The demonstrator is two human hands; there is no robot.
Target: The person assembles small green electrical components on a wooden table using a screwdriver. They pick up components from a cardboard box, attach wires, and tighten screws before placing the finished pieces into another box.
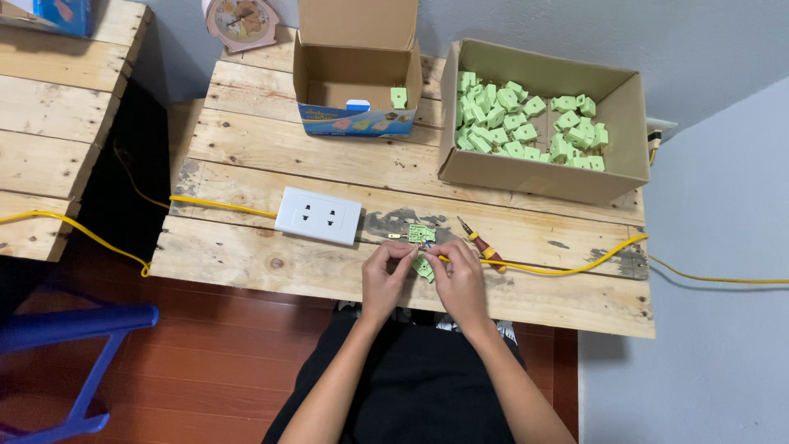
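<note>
Fingers of the left hand [386,275] and right hand [459,275] were pinched together on a small green part [424,266] held just above the desk's [271,263] near edge, its long axis too small to tell. Behind stood a small open carton [355,78] with a blue printed front and, to its right, a big brown box [542,115] of green parts. A white socket [318,215], a yellow cable [575,267], another green piece [421,233] and a red-handled screwdriver [483,244] lay near the hands.

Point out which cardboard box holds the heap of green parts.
The wide open box at the table's back right; the smaller flap-topped box beside it shows only one green part.
</note>
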